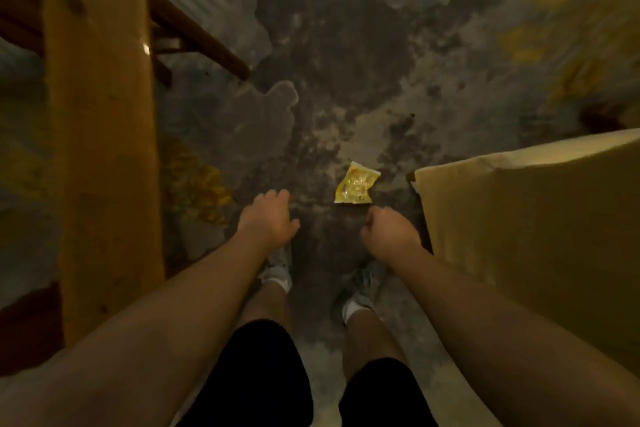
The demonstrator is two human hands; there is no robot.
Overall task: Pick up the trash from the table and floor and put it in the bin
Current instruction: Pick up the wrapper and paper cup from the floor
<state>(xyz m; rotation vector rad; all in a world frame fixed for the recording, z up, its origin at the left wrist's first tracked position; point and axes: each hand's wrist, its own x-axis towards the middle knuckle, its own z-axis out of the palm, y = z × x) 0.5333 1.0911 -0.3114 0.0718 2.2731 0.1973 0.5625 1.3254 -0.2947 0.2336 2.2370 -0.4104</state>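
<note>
Loosely curled left hand (268, 218), fisted right hand (389, 234), both empty; wrapper (356, 188) beside table edge (450, 166).

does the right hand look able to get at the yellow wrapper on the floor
Probably yes: the yellow wrapper lies on the floor just ahead of the right hand, nothing between them; bending lower looks necessary.

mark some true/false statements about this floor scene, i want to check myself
1. The yellow wrapper lies on the floor. True.
2. The right hand holds the wrapper. False: the wrapper lies apart from it on the floor, just beyond the knuckles.
3. The wrapper is nearer the right hand than the left hand. True.
4. The person is barefoot. False: shoes are on both feet.
</note>
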